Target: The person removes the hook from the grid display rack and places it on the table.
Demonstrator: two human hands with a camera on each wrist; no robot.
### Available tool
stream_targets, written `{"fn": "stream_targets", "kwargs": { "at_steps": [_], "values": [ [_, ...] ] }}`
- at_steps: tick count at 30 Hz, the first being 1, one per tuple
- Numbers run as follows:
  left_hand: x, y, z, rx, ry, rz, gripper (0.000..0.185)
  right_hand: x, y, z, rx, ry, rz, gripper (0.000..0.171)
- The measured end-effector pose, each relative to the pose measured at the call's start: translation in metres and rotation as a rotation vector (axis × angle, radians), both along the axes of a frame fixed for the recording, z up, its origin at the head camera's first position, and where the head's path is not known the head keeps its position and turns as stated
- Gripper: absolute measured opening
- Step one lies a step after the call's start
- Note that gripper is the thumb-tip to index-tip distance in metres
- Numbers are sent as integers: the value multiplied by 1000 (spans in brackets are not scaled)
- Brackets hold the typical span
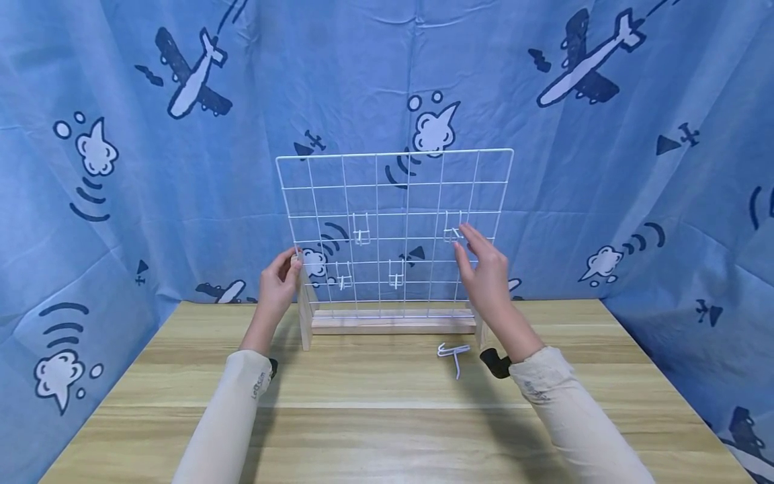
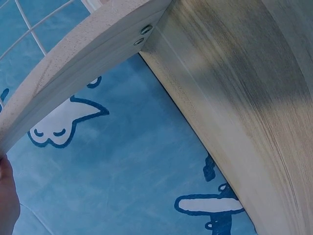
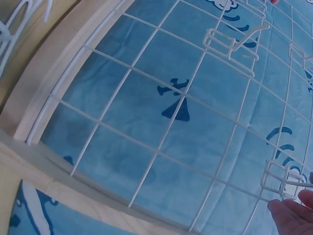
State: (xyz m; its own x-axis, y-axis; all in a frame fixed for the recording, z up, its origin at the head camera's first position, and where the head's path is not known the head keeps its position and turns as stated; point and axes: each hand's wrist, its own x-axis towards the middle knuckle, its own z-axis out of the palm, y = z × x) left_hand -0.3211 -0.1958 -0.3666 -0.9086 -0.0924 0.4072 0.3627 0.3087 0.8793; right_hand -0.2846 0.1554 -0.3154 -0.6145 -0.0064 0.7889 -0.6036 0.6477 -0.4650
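Small dark lettering on the left sleeve seems to end in "sim" — the rest is unclear; the right sleeve bears print — illegible.

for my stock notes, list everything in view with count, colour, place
table: 1, tan, across lower head view
wooden stand: 1, pale, on the table
wire grid: 1, white, upright in the stand
mounted hooks: 4, white, on the grid
loose hook: 1, white, on table, in front of stand
printed cloth: count unclear, blue, behind and beside table
wrist pieces: 2, black, one per wrist
sleeves: 2, cream, on the forearms
left hand: 1, bare, on stand's left upright
right hand: 1, bare, at upper right mounted hook
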Motion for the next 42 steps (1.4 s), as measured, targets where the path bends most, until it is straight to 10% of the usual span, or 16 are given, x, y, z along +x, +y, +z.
{"fn": "stream_targets", "kwargs": {
  "at_steps": [22, 32, 42],
  "values": [
    [2, 0, 1, 2, 85, -10, 38, -10, -11, 3, -16, 18, -23, 31],
    [28, 11, 26, -11, 40, -15, 38, -11, -10, 1, -43, -2, -10, 27],
    [2, -1, 0, 2, 68, 0, 39, -12, -12, 3, -61, 10, -6, 25]
  ]
}}
